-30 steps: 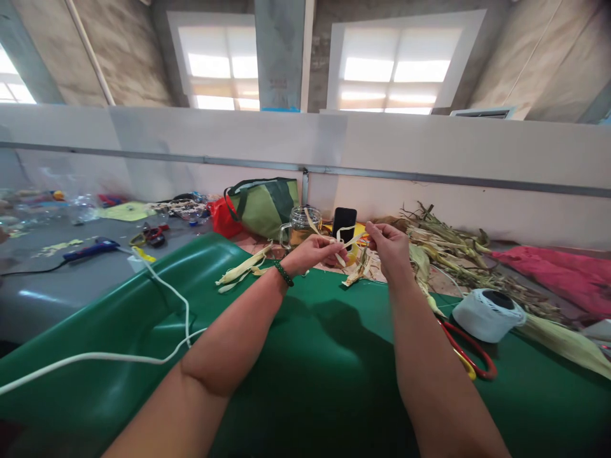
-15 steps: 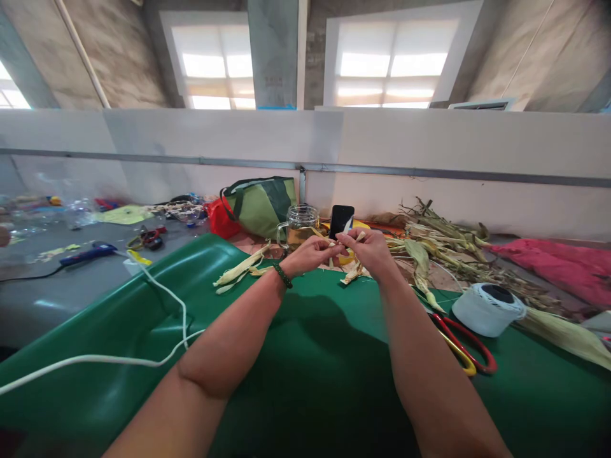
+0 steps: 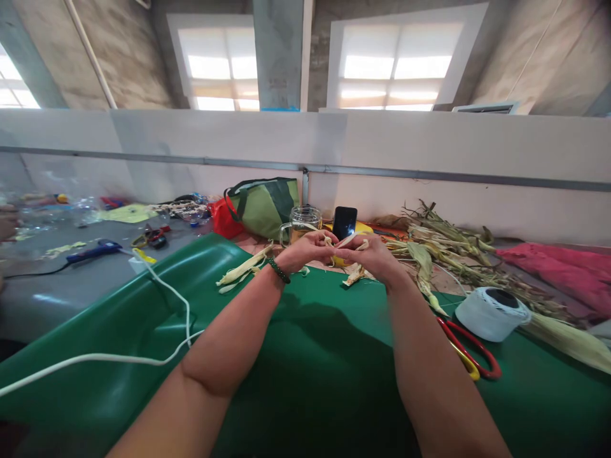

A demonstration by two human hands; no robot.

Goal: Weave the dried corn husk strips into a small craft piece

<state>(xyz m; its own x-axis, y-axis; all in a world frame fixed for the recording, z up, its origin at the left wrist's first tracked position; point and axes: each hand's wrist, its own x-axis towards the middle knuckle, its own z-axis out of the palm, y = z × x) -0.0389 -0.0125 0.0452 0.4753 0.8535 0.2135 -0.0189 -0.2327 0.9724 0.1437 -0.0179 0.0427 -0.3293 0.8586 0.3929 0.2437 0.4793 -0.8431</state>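
Note:
My left hand (image 3: 309,249) and my right hand (image 3: 371,254) meet above the far part of the green mat (image 3: 329,356). Both are closed on a pale strip of corn husk (image 3: 347,240), with curled ends showing between the fingers. A green bead bracelet (image 3: 279,270) circles my left wrist. Pale husks (image 3: 245,267) lie left of my left hand, and a dried husk piece (image 3: 356,275) sits beneath my right hand. Just behind the hands stand a glass mug (image 3: 304,219) and an upright phone (image 3: 344,222).
To the right are scissors (image 3: 489,362) with red and yellow handles, a white string spool (image 3: 491,313), dried husks (image 3: 443,245) and red cloth (image 3: 558,270). A white cable (image 3: 95,358) crosses the left side, near a blue glue gun (image 3: 98,250). A green bag (image 3: 267,207) stands behind.
My hands have drawn closer together, and the husk strip between them now lies flatter instead of pointing up. The whole view has shifted slightly.

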